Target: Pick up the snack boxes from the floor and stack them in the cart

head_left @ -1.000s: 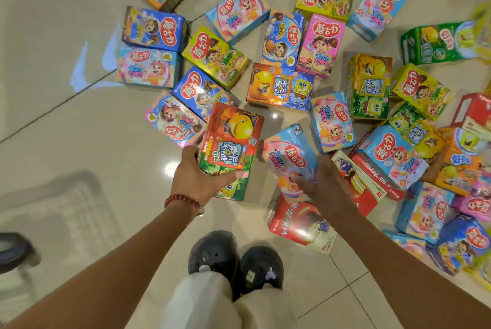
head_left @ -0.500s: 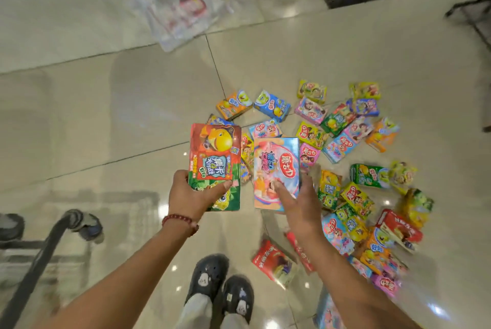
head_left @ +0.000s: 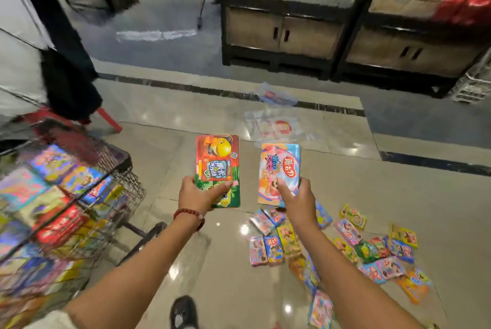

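Two boxes held upright, long axes vertical: left hand (head_left: 198, 194) grips the red-green snack box (head_left: 218, 166), right hand (head_left: 296, 199) clamps the pink-blue snack box (head_left: 279, 172). Cart (head_left: 117, 166) lies left of both, nearer the left hand; more boxes (head_left: 345, 246) remain on the floor (head_left: 398, 195).

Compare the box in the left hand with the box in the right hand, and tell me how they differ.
The left hand grips a red and green box bearing a yellow round character; the right hand grips a light blue and pink box with a red logo patch. The red and green box appears to have a second box beneath it, while the blue and pink box appears single. Both are held upright above the floor, gripped at the lower end, fronts to the camera.
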`<state>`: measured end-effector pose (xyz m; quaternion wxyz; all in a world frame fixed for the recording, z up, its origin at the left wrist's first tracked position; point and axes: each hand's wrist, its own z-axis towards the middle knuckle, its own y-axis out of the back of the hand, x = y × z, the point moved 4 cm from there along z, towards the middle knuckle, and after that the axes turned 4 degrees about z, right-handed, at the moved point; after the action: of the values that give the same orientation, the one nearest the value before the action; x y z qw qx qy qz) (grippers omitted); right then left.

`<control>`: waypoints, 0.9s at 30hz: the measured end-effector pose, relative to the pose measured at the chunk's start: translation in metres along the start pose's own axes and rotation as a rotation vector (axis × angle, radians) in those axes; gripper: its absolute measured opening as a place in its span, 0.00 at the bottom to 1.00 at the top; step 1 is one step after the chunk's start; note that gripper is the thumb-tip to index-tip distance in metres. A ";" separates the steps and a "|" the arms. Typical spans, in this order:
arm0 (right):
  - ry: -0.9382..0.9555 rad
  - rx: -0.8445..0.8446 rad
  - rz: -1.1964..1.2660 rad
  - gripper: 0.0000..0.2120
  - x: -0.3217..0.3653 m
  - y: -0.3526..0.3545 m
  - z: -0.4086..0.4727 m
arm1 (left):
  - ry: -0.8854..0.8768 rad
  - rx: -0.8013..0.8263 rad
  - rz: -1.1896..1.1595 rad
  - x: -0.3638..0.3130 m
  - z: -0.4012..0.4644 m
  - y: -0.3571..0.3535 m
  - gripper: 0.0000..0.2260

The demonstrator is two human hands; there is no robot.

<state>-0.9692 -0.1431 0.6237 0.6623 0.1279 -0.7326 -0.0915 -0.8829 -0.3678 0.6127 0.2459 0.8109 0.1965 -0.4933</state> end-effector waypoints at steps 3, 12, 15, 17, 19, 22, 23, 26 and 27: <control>0.045 0.110 0.002 0.13 0.045 -0.036 -0.003 | -0.029 -0.098 -0.041 -0.018 -0.006 0.051 0.37; 0.117 0.454 -0.047 0.16 0.130 -0.192 -0.056 | -0.058 -0.437 -0.161 -0.024 -0.024 0.220 0.29; 0.123 0.553 -0.082 0.17 0.149 -0.257 -0.081 | -0.048 -0.519 -0.198 -0.014 -0.029 0.284 0.29; 0.167 0.609 -0.121 0.18 0.156 -0.302 -0.094 | -0.036 -0.552 -0.211 0.001 -0.029 0.325 0.33; 0.194 0.661 -0.155 0.17 0.166 -0.343 -0.113 | -0.016 -0.622 -0.240 0.017 -0.034 0.366 0.37; 0.221 0.741 -0.174 0.12 0.181 -0.393 -0.151 | 0.095 -0.693 -0.243 0.044 -0.046 0.414 0.45; 0.235 0.763 -0.190 0.12 0.182 -0.409 -0.162 | 0.121 -0.703 -0.243 0.057 -0.049 0.428 0.46; 0.260 0.851 -0.257 0.14 0.176 -0.453 -0.189 | 0.182 -0.752 -0.277 0.101 -0.050 0.465 0.48; 0.258 0.872 -0.270 0.14 0.172 -0.468 -0.196 | 0.204 -0.756 -0.280 0.110 -0.052 0.473 0.44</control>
<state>-0.7591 -0.6341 0.6650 0.6147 0.4986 -0.5910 0.1559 -0.5327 -0.7079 0.6318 0.4365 0.6735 0.4954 -0.3323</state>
